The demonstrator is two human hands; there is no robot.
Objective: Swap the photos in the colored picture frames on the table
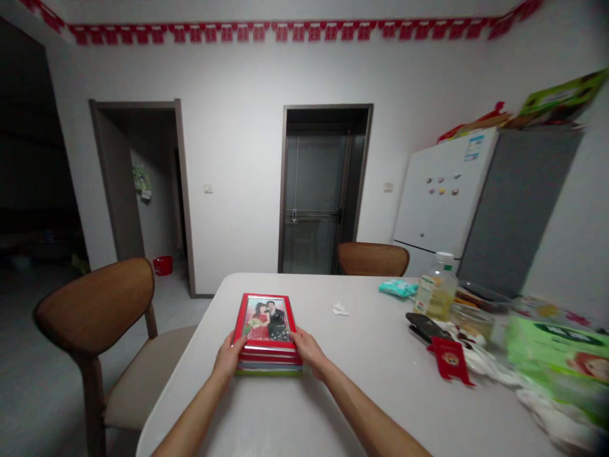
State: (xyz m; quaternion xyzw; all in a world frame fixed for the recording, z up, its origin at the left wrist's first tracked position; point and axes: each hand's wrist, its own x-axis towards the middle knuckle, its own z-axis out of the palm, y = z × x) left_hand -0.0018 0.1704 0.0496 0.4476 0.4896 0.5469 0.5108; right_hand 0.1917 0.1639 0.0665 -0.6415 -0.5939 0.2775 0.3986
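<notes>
A red photo frame [269, 320] with a picture of a couple, one in a red dress and one in a dark suit, lies face up on a stack of flat things [269, 366]. The stack's front edges show red, grey-blue and green; their kind I cannot make out. My left hand [229, 354] grips the frame's left side near the front corner, thumb on top. At the opposite side my right hand [308, 350] holds it the same way. The fingers of both hands are partly hidden down the sides.
The pale table [366, 400] carries a crumpled tissue [339, 310], a teal packet [398, 289], a bottle [436, 285], a dark phone-like object [427, 327], a red paper envelope [450, 360] and a green tissue pack [556, 355]. Chairs stand at left [95, 311] and behind [373, 258].
</notes>
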